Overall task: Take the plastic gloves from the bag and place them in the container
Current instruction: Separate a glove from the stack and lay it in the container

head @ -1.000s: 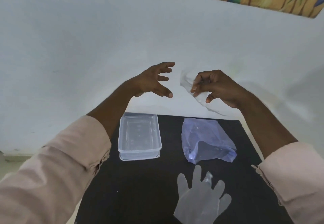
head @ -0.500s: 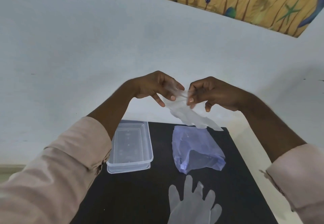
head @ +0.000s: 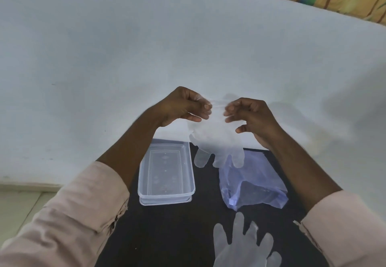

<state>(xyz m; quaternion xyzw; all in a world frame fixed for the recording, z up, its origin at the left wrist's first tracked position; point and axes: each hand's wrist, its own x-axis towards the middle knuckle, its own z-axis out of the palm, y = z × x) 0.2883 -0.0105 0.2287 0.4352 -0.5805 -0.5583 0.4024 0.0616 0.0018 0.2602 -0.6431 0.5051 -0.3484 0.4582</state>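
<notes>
A pale wall (head: 104, 57) backs a black table (head: 167, 235) low in frame. At centre, a clear glove (head: 217, 141) hangs fingers down, its cuff pinched by the left hand (head: 183, 105) and right hand (head: 250, 116), probably to spread it flat. Below sit the empty container (head: 166, 174) at left, the bag (head: 250, 183) at right and a second glove (head: 242, 245) at bottom. Nothing blocks the container.

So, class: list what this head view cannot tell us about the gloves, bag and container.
1. Bag contents: the crumpled tinted plastic hides whether more gloves remain inside.
2. Lower glove: its cuff is cut off by the bottom edge.
3. Held glove: its cuff edge is thin, clear and blurred between the left hand and right hand; the exact grip is unclear.
4. Container: its far left corner is behind the left forearm.
</notes>
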